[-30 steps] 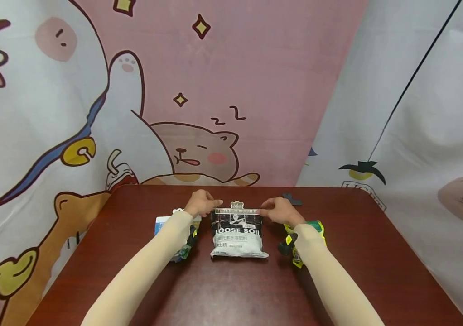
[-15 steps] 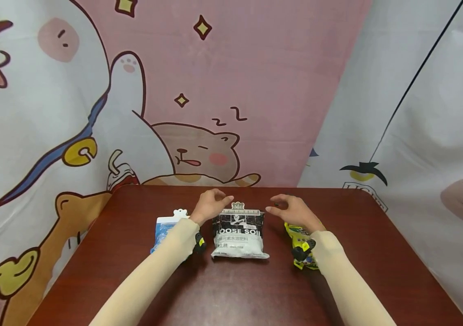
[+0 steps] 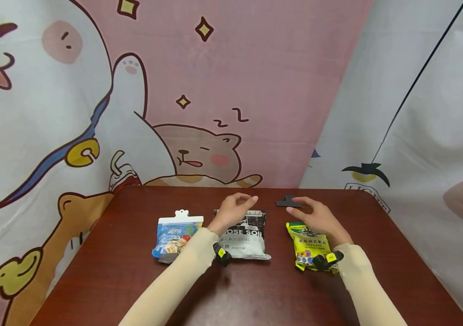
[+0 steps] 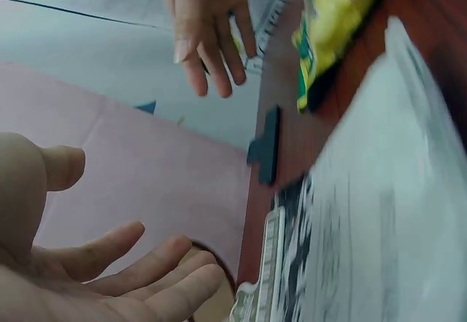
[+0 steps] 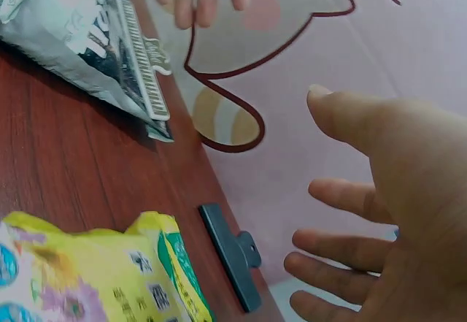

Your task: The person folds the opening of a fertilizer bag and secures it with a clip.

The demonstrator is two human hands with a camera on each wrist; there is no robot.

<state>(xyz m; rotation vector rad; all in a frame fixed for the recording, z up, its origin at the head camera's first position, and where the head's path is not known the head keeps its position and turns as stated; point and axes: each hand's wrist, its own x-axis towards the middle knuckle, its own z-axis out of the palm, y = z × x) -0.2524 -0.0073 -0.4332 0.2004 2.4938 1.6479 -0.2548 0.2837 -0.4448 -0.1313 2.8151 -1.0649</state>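
My left hand (image 3: 231, 213) hovers over the top left of a black-and-white bag of loose soil (image 3: 252, 244), its fingers relaxed and holding nothing. A pale ruler-marked clip (image 5: 144, 63) spans the top of that bag; the hand partly hides it in the head view. My right hand (image 3: 319, 219), also holding nothing, is above a yellow bag with flower pictures (image 3: 306, 244). Behind that bag lies a dark bag clip (image 3: 283, 202) on the table, close to the right fingertips in the head view. In the right wrist view the fingers (image 5: 339, 253) are spread apart.
To the left lies a blue food bag (image 3: 172, 237) with a white clip (image 3: 180, 217) along its top. The reddish-brown table (image 3: 252, 294) ends at the back against a cartoon-printed cloth (image 3: 280, 90).
Both hands have moved away from the soil bag's clip. The left hand has shifted right across the bag, and the right hand has moved right, uncovering the dark clip. The bags stay in place.
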